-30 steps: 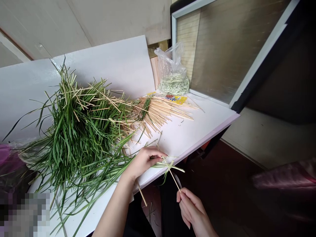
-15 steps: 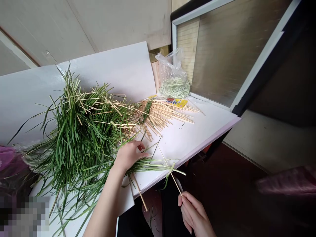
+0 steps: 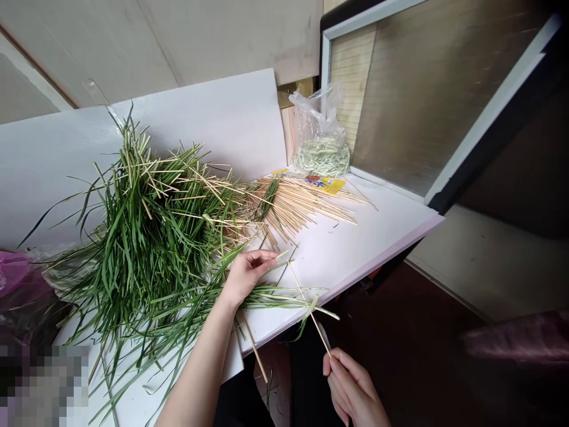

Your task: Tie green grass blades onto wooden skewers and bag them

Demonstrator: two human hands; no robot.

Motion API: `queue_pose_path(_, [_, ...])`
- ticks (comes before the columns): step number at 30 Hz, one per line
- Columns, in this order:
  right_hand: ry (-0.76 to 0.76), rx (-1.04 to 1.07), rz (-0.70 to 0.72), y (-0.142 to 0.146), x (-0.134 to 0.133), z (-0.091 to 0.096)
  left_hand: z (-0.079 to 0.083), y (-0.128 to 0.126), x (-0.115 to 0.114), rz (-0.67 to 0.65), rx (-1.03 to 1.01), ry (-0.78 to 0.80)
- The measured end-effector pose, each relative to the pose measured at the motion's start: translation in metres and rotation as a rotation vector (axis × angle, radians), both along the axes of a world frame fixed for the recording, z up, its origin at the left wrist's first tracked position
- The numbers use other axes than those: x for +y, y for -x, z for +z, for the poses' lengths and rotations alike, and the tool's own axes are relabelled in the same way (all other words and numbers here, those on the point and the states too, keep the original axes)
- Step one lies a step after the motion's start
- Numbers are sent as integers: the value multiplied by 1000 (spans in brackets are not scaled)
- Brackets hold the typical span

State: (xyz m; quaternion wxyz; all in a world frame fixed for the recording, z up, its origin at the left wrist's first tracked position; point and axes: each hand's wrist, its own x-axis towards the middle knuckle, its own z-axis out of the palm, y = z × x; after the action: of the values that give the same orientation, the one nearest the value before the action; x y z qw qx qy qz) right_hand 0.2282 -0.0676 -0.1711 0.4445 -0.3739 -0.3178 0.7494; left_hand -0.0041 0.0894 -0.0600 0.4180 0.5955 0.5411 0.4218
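Note:
My right hand (image 3: 351, 385) is shut on a thin wooden skewer (image 3: 306, 302) and holds it up beyond the table edge. Long green grass blades (image 3: 284, 298) cross the skewer in a small knot-like wrap (image 3: 312, 306). My left hand (image 3: 246, 276) lies over those blades near the table edge, fingers apart, with the big heap of cut grass (image 3: 146, 237) just to its left. A second skewer (image 3: 254, 350) slants down past the table edge below my left wrist.
A fan of loose wooden skewers (image 3: 297, 204) lies on the white board table (image 3: 377, 231), over a yellow packet (image 3: 320, 182). A plastic bag of chopped greens (image 3: 320, 136) stands behind, against a framed window (image 3: 435, 89). Purple cloth (image 3: 13, 273) lies at far left.
My left hand has let its fingers spread and sits slightly further along the blades. My right hand still holds the skewer, and the whole view has shifted a little.

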Motion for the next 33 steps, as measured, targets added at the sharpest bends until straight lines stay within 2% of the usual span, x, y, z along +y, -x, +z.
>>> queue_pose_path(8, [11, -31, 2, -2, 0, 5, -8, -13, 1, -1, -17, -139])
queue_pose_path(13, [-1, -31, 2, -1, -1, 4, -12, -16, -2, 153, 130, -194])
queue_pose_path(18, [-2, -26, -2, -1, 0, 4, -9, -12, -6, 184, 278, -130])
queue_pose_path(21, [-3, -20, -2, -1, 0, 3, -2, -9, -7, 131, 409, -199])
queue_pose_path(25, [1, -25, -10, -1, 1, 3, 8, -4, -10, -49, 526, -249])
queue_pose_path(29, [15, -34, -11, -2, 0, 5, 10, 1, -11, -131, 486, -213])
queue_pose_path(33, [31, -41, -2, -2, 0, 9, 5, 4, -11, 5, 289, -187])
